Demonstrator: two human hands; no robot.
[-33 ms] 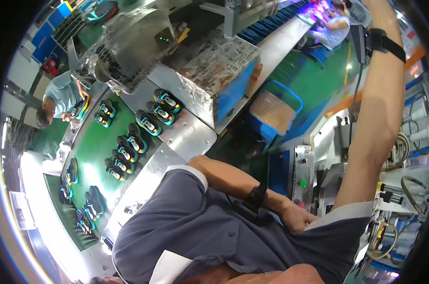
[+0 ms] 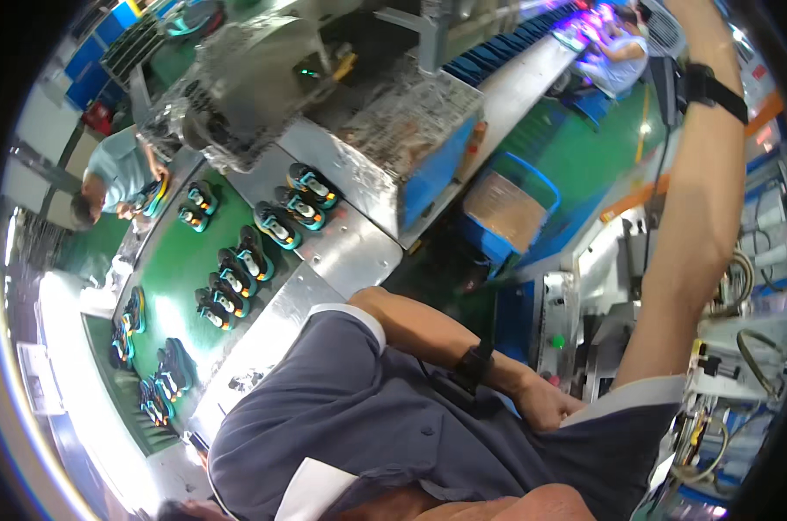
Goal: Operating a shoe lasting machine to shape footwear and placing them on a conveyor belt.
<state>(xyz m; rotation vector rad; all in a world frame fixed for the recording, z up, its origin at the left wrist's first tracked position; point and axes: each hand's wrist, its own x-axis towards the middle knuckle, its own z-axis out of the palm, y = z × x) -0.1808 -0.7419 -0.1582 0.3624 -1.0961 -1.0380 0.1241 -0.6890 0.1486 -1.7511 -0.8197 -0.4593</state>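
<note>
My left forearm crosses in front of my grey shirt [image 2: 385,434], with a black strap [image 2: 473,363] at the wrist. My left hand [image 2: 543,405] rests by the pale hem of my right sleeve [image 2: 624,404]. Its fingers are curled, and the tips are partly hidden by the sleeve, so I cannot make out what they hold. Up the right side my right arm [image 2: 689,217] is raised, a black wristband [image 2: 710,91] around it. The hand itself lies beyond the top edge.
Several black and teal shoes [image 2: 254,252] stand on a green conveyor belt [image 2: 163,286] to the left. A co-worker [image 2: 115,174] handles a shoe across it. Ahead are a metal machine [image 2: 393,122] and a blue-framed cart [image 2: 506,208]. Machinery with hoses [image 2: 724,365] stands at right.
The whole view has shifted slightly, with the surroundings a little further right and down. My arms keep the same pose.
</note>
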